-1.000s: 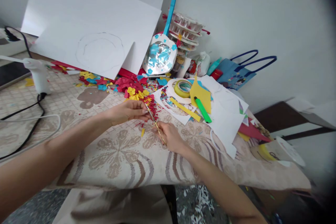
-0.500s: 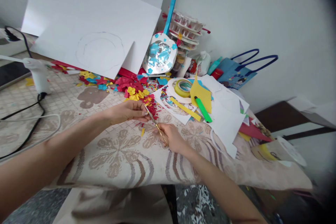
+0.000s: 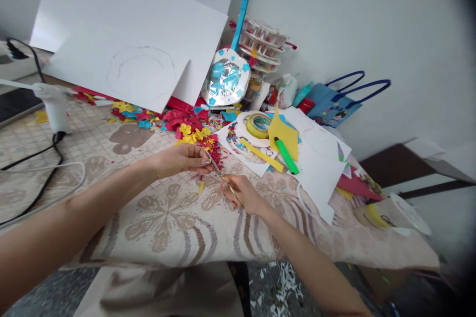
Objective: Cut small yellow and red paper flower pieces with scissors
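My right hand (image 3: 241,193) is closed around the gold handles of a pair of scissors (image 3: 231,189), whose blades point up and left. At the blade tips, my left hand (image 3: 188,159) is pinched on a small bit of yellow paper, mostly hidden by the fingers. Just beyond my left hand lie yellow paper flowers (image 3: 191,133) and red paper flowers (image 3: 178,120), with red scraps (image 3: 213,156) around them. A short yellow paper strip (image 3: 201,187) rests on the patterned tablecloth (image 3: 167,213) below the blades.
To the right are a roll of yellow tape (image 3: 257,126), a green marker (image 3: 287,156), yellow paper (image 3: 292,138) and white sheets (image 3: 316,173). A white glue gun (image 3: 55,109) with cables stands left. Behind are white boards (image 3: 148,25), a blue-handled paper lantern (image 3: 226,79) and a blue bag (image 3: 332,104).
The scissors have turned slightly and their handles have drawn closer together in my right hand. My left hand has barely moved.
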Action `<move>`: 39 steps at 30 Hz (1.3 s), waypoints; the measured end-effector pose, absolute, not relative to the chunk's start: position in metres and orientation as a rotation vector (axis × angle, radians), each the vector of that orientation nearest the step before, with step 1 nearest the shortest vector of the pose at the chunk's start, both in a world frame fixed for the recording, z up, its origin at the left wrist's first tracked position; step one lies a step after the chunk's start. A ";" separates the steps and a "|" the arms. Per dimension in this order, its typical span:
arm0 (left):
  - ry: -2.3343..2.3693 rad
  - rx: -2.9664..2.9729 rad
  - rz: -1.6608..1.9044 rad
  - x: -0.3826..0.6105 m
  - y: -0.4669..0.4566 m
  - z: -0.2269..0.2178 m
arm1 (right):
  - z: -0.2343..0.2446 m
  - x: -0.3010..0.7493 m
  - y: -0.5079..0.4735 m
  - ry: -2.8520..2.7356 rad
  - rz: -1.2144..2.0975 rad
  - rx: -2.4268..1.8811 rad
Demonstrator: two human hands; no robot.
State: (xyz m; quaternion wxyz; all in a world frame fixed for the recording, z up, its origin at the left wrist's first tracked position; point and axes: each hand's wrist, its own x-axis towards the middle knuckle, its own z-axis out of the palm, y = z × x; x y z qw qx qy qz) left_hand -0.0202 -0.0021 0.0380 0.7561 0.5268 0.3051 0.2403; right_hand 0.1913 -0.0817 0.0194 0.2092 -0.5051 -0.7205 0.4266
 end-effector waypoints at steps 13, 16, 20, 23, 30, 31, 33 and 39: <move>0.658 1.144 0.523 -0.020 -0.003 0.039 | 0.031 0.188 -0.083 -2.125 0.961 -1.458; 0.650 1.150 0.520 -0.020 -0.003 0.038 | 0.031 0.188 -0.083 -2.135 0.927 -1.471; 0.644 1.161 0.514 -0.020 -0.002 0.038 | 0.028 0.190 -0.084 -2.135 0.908 -1.464; 0.658 1.171 0.514 -0.020 -0.002 0.038 | 0.026 0.190 -0.083 -2.116 0.943 -1.470; 0.685 1.176 0.539 -0.019 -0.005 0.041 | 0.019 0.194 -0.082 -1.989 1.240 -1.396; 0.682 1.169 0.544 -0.019 -0.006 0.041 | 0.019 0.194 -0.082 -1.991 1.243 -1.387; 0.677 1.153 0.556 -0.018 -0.007 0.041 | 0.019 0.195 -0.082 -2.000 1.229 -1.385; 0.693 1.119 0.577 -0.016 -0.009 0.042 | 0.021 0.194 -0.083 -1.997 1.194 -1.406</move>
